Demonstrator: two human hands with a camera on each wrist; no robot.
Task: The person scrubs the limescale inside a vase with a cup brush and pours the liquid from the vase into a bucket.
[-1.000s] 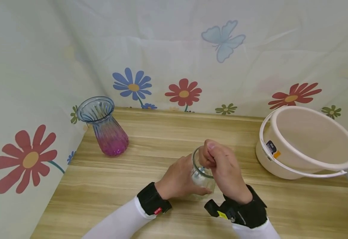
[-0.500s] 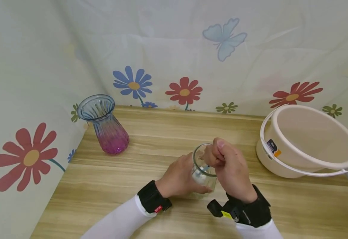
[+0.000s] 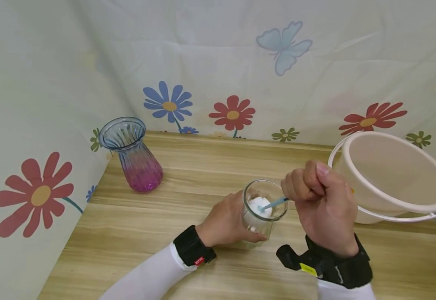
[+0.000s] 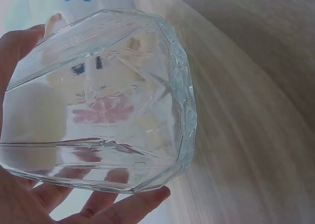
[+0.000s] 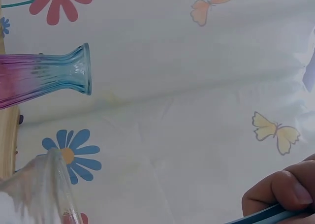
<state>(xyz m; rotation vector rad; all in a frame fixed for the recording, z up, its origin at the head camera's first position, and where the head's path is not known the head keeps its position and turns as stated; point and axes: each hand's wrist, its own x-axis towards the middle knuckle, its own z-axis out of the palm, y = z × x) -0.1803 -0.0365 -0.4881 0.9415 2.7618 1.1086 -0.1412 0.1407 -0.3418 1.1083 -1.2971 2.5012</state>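
My left hand point(image 3: 223, 221) holds a clear glass vase point(image 3: 257, 229) from its left side, the thumb across the near face. In the left wrist view the vase's faceted body point(image 4: 113, 106) fills most of the picture, fingers curved along its lower side. Inside the glass sits the white sponge head point(image 3: 259, 207) of a bottle brush, close below the rim. Its blue handle point(image 3: 277, 202) slants out over the rim into my right hand point(image 3: 324, 204), which grips it in a fist. Whether the glass base touches the table cannot be told.
A blue-to-pink ribbed glass vase point(image 3: 140, 166) stands back left on the wooden table point(image 3: 195, 166). At the right is a cream bucket point(image 3: 397, 175) with its handle lowered toward the front. A flower-printed curtain point(image 3: 210, 62) encloses the back and sides.
My right hand has moved up and to the right, out of the glass mouth, drawing the brush handle along. The sponge head now shows near the rim. My left hand stays on the glass.
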